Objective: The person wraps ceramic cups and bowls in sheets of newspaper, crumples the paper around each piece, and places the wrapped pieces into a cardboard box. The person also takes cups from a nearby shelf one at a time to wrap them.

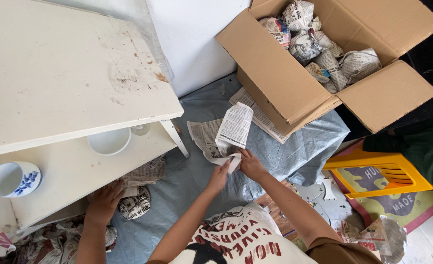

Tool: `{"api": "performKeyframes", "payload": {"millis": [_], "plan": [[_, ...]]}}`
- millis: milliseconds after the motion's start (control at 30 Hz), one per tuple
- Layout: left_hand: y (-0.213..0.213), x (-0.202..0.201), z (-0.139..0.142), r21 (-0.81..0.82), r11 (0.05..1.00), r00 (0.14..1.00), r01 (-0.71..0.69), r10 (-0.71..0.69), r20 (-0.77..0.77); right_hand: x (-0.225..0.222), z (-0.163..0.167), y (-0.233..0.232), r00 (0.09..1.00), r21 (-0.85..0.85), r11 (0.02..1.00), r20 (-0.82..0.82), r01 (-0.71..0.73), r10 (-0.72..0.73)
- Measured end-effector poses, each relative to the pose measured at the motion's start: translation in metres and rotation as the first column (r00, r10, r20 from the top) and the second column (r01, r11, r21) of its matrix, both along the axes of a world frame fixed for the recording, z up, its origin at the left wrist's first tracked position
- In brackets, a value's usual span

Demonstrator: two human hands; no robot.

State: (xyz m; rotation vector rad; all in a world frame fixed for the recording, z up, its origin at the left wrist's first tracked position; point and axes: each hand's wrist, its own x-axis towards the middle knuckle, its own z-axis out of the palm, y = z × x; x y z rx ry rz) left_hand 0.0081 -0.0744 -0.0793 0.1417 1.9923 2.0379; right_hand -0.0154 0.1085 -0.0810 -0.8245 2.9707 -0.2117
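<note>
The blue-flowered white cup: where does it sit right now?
In the head view the blue-flowered white cup stands far left on the lower white shelf, left of a plain white bowl, above another person's hand.

Open grey sheet (187, 183) on floor between white shelf (79, 166) and cardboard box (285, 93), so room there. Box flaps crowd right side, yellow stool (378, 173) blocks further right, newspaper wads (133, 203) clutter under shelf.
</note>
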Motion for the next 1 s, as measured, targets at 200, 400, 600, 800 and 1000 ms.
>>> {"api": "performKeyframes", "payload": {"millis": [200,400,600,800,1000], "plan": [[0.002,0.002,0.002,-0.615,0.754,0.591,-0.231,-0.393,-0.704,0.022,0.002,0.011,0.999,-0.369,0.928,0.019,0.051,-0.047],[0.017,-0.01,-0.018,-0.84,0.473,0.673,-0.266,-0.533,-0.513,0.064,-0.012,0.015,0.982,-0.354,0.934,-0.189,-0.044,-0.025],[0.022,-0.022,-0.009,-0.808,0.565,0.657,-0.171,-0.546,-0.52,0.067,-0.023,0.006,0.979,-0.216,0.975,-0.184,0.05,-0.091],[0.013,0.017,0.001,-0.43,0.889,0.735,-0.158,-0.185,-0.652,0.037,-0.014,-0.009,0.967,-0.183,0.978,-0.211,0.103,-0.141],[0.012,0.016,-0.016,-0.032,0.896,0.878,-0.442,0.425,-0.221,0.014,-0.014,-0.005,0.99,-0.273,0.956,-0.064,0.105,-0.127]]}}
